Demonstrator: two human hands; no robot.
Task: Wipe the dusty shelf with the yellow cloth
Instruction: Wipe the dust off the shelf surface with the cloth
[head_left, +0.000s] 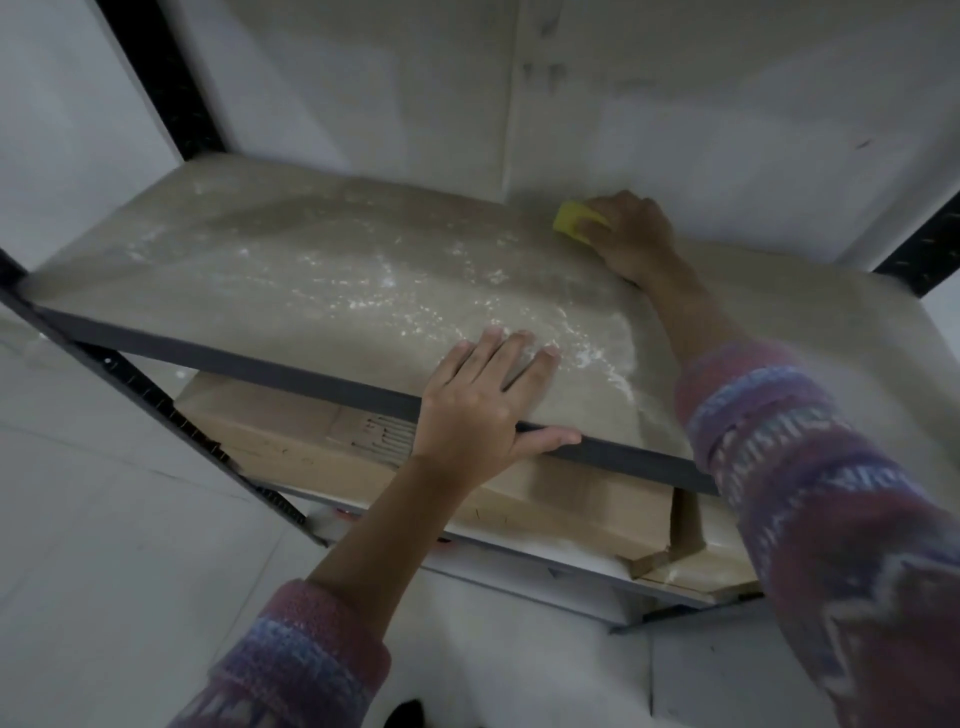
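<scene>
a: where on the shelf (291, 270) is the yellow cloth (571, 221)?
b: at the shelf's back edge, right of its middle, close to the wall (727, 130). the right hand (631, 236) sits on top of it, fingers curled down over it and held together. only the cloth's left corner shows past them
a: and the dust (395, 291), which way from those fingers?
b: toward the shelf's front and left. the white specks run in a band from the shelf's left rear to its front right, roughly along its long side. so i'd judge the next stroke is a pull away from the back edge, then sweeps leftward along the shelf
a: which hand is nearer the mess?
b: the left hand (478, 400). it lies flat on the shelf's front part, fingers straight and slightly spread, tips touching the specks, thumb along the front rim. it holds nothing and looks like a brace
a: the right arm?
b: stretched far across the shelf from its front right, wrist low on the surface, patterned sleeve (810, 467) over the front rim
a: anything under the shelf?
b: a cardboard box (322, 447) on the tier below
</scene>
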